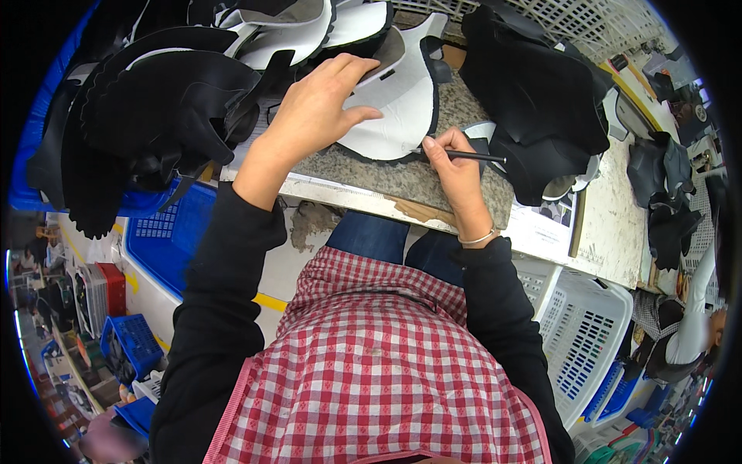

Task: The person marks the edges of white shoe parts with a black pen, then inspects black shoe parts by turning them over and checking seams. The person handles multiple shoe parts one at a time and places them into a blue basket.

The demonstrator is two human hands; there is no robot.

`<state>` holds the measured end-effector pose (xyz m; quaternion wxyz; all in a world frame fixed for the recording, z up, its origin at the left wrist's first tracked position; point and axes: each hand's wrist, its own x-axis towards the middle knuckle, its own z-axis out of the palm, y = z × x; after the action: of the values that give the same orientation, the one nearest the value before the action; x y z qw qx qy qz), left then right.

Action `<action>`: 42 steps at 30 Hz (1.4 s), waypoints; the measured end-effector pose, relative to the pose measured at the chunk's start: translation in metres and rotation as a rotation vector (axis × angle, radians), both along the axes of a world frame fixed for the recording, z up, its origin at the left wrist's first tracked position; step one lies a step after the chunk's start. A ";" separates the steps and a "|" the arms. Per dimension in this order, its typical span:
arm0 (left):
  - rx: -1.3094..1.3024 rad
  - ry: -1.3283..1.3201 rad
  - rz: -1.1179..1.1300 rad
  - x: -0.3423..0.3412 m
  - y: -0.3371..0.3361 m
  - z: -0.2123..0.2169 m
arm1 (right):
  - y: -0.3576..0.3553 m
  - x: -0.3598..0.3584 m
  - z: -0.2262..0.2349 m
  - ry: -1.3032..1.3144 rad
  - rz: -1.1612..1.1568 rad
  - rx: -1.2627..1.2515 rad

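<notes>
A white-lined shoe upper piece (403, 104) with a dark scalloped edge lies on the speckled stone slab (352, 176) in front of me. My left hand (321, 104) rests on its left side, fingers stretched out and thumb apart. In my right hand (456, 166) a slim black pen (478, 156) is pinched, its tip at the lower right edge of the piece. Black upper pieces (166, 108) are heaped on the left, beside my left wrist. Another pile of black pieces (541, 100) lies to the right of my right hand.
More white-lined pieces (286, 35) lie at the back, near a white plastic basket (595, 27). A blue crate (174, 232) stands below on the left, a white crate (591, 332) below on the right. Printed sheets (541, 228) lie by the table's front edge. Another person (688, 340) is at far right.
</notes>
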<state>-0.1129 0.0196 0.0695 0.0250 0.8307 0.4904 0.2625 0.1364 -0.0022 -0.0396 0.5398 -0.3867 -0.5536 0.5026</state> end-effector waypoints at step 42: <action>0.596 0.234 -0.188 0.015 0.038 -0.044 | 0.018 0.209 0.125 -0.804 -1.370 0.880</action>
<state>-0.0978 0.0578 0.0253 -0.2515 0.8676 0.3125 0.2939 0.3455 0.0156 0.0856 0.5856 -0.5364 -0.4910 -0.3581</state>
